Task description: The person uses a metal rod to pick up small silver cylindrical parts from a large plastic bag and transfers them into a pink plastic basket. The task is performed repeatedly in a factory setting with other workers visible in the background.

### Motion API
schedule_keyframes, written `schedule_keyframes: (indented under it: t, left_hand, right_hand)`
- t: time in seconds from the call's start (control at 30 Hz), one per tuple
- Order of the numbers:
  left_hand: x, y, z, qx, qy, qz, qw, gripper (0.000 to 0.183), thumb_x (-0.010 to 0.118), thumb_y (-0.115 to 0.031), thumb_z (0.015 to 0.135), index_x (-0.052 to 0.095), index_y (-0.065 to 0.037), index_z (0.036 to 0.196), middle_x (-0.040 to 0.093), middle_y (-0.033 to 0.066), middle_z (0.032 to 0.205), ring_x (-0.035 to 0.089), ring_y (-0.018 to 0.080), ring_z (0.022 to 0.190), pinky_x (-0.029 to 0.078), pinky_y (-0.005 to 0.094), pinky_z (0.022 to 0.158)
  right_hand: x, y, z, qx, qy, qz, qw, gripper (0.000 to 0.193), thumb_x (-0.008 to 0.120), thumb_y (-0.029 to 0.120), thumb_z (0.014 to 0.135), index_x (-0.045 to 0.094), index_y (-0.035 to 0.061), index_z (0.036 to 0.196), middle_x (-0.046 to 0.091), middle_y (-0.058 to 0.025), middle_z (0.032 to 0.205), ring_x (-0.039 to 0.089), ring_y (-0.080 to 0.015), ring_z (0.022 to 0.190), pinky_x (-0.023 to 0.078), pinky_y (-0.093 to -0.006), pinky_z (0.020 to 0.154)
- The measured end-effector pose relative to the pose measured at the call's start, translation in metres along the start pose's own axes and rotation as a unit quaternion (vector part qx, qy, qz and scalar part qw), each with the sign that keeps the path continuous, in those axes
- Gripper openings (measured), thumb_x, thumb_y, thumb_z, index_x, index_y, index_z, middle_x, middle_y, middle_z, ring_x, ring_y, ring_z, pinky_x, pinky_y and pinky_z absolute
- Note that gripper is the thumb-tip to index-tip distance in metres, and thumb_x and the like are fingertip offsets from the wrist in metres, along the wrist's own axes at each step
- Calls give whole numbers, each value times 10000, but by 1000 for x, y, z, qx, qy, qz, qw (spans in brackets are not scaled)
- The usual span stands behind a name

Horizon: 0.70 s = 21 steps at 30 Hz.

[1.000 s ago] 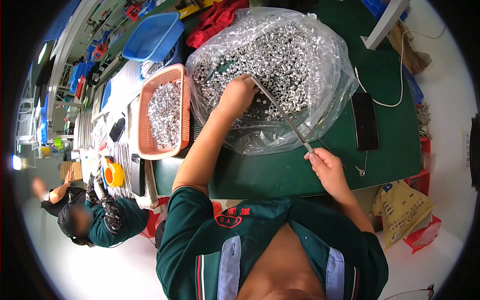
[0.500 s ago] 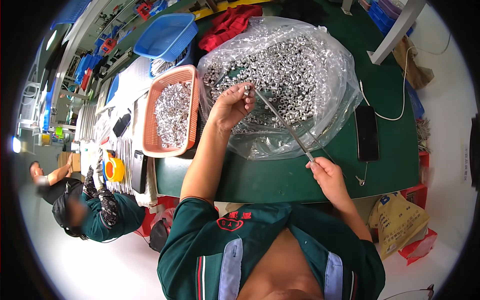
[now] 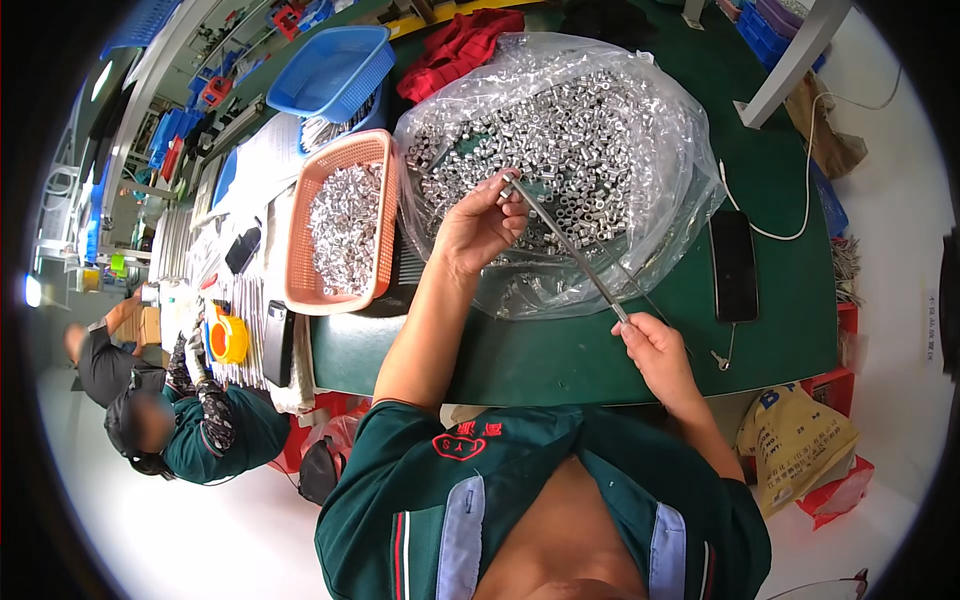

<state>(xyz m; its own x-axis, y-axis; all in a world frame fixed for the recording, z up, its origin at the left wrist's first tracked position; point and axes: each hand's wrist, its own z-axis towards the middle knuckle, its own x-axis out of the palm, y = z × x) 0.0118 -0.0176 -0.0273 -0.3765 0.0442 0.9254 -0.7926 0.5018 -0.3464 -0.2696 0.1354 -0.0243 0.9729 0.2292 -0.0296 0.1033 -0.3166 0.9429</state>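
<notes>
Head view: left fingers (image 3: 513,209) pinch a sleeve (image 3: 507,189) beside the rod (image 3: 572,249) that right fingers (image 3: 645,333) clasp; misalignment could drop the sleeve.

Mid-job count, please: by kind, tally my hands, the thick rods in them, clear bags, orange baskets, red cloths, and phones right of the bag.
Hands, left hand and right hand: 2
Thick rod: 1
Clear bag: 1
Orange basket: 1
Red cloth: 1
Phone: 1
Total: 7
</notes>
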Motion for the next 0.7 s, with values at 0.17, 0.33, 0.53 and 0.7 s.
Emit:
schedule_keyframes:
  t: [0.17, 0.33, 0.53, 0.7]
  left_hand:
    - [-1, -3, -1, -13, 4, 26, 1000, 256, 632, -147, 908, 589, -12, 1121, 579, 64, 808, 506, 133, 728, 405, 255, 614]
    - [8, -21, -10, -1, -32, 158, 987, 264, 619, -178, 929, 610, 24, 1098, 585, 48, 819, 485, 123, 719, 386, 234, 571]
    - [19, -15, -13, 57, -57, 270, 959, 241, 627, -162, 930, 622, 13, 1096, 564, 34, 795, 492, 129, 703, 388, 239, 565]
    - [21, -12, -13, 73, -86, 301, 947, 211, 628, -157, 931, 627, 1, 1070, 559, 30, 770, 494, 126, 684, 390, 238, 552]
  right_hand:
    - [0, 2, 0, 3, 2, -2, 1000, 182, 560, 170, 965, 651, 12, 951, 439, 61, 640, 387, -30, 601, 334, -214, 544]
    - [0, 0, 1, -5, 7, -20, 1000, 182, 558, 161, 962, 651, 5, 956, 439, 56, 633, 388, -32, 597, 330, -221, 539]
    - [1, 2, 0, -1, 1, -23, 1000, 182, 557, 160, 961, 653, 5, 956, 438, 55, 636, 386, -30, 601, 329, -222, 540]
    - [1, 0, 0, -2, -2, -25, 1000, 181, 559, 161, 961, 653, 6, 956, 442, 55, 638, 389, -28, 603, 331, -218, 542]
